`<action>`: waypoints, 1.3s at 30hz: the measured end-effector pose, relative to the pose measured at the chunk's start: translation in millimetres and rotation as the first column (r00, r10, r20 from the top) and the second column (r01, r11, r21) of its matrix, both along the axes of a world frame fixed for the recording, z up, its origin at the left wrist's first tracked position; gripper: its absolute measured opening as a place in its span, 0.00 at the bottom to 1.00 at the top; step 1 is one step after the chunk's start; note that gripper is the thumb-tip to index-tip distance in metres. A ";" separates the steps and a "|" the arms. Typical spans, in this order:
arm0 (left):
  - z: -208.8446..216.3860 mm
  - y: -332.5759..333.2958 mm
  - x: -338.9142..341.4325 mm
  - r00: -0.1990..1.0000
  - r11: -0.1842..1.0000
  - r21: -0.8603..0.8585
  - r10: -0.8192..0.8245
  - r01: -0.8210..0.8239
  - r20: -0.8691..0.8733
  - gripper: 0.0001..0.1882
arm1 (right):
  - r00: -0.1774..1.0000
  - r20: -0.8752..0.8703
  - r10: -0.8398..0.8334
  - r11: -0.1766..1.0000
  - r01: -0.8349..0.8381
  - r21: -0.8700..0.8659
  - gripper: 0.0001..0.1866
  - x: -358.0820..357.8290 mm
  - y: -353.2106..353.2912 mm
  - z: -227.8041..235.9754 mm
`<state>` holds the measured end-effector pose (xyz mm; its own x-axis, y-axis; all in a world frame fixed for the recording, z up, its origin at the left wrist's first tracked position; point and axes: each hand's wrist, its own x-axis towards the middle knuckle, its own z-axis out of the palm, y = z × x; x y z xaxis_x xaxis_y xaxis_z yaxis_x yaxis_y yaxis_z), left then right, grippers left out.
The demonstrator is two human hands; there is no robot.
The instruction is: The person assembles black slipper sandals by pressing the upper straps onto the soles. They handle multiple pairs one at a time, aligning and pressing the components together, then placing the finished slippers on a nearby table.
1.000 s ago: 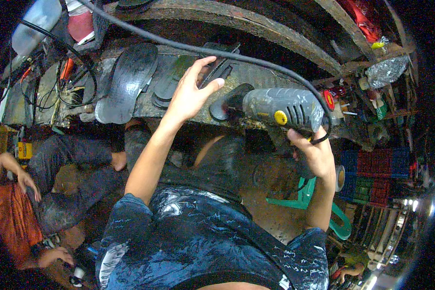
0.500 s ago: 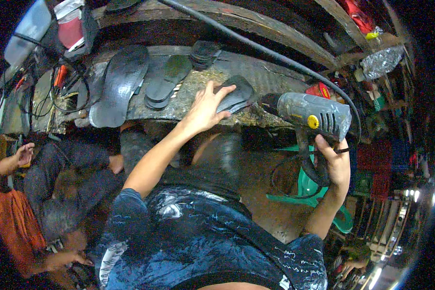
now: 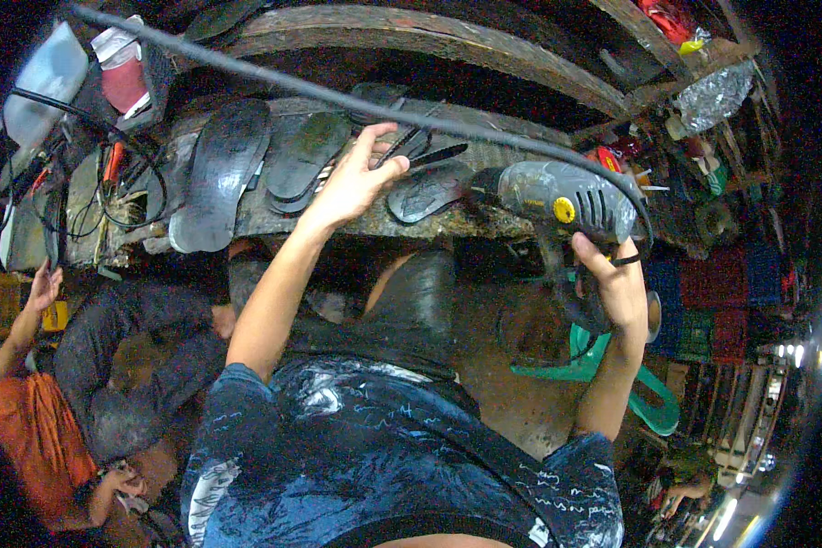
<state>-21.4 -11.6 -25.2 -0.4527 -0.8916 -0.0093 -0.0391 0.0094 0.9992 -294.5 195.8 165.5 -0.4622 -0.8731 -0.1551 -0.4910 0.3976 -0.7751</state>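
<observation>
My right hand [image 3: 614, 279] grips the handle of a grey heat gun [image 3: 580, 196] with a yellow dial. Its dark nozzle points left, toward a dark shoe sole [image 3: 426, 194] lying on the bench. Just above that sole, my left hand [image 3: 356, 178] pinches some thin dark soles [image 3: 438, 154] between thumb and fingers. They are tilted and seen nearly edge-on, so I cannot tell how many there are. Left of this hand lie stacked dark soles [image 3: 306, 160] and a larger shiny sole-shaped piece [image 3: 221, 173].
A thick cable [image 3: 320, 89] crosses above the worn wooden bench [image 3: 279, 219]. Orange-handled tools [image 3: 114, 155] and thin cords lie at the left. Another person in an orange shirt [image 3: 36, 429] sits at left. A green plastic piece [image 3: 653, 406] is below the heat gun.
My left hand has lifted thin soles off the stack and moved left, leaving a sole on the bench. The heat gun has shifted slightly left, and the cable has swung lower across the view.
</observation>
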 end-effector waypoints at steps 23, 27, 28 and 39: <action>23.5 10.6 5.9 0.945 0.994 0.073 0.097 -0.078 -0.314 0.33 | 0.977 0.102 0.188 0.981 -0.192 0.028 0.30 26.8 -5.9 1.2; 24.0 11.3 1.7 0.929 0.990 0.117 0.119 -0.082 -0.351 0.37 | 0.974 0.109 0.198 0.980 -0.200 0.007 0.30 24.8 -1.0 1.0; 24.0 11.3 0.8 0.922 0.987 0.144 0.116 -0.067 -0.369 0.38 | 0.974 0.088 0.211 0.977 -0.211 -0.014 0.30 23.2 -0.7 0.6; 11.5 7.4 -27.5 0.961 0.957 -0.172 0.202 -0.235 -0.189 0.41 | 0.984 0.166 0.067 0.991 -0.046 -0.127 0.21 2.0 3.3 -20.3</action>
<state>-48.9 -4.3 -13.7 -0.2270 -0.9463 0.2302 0.1062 0.2109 0.9717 -292.5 199.1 145.1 -0.3873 -0.9144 -0.1173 -0.3673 0.2698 -0.8901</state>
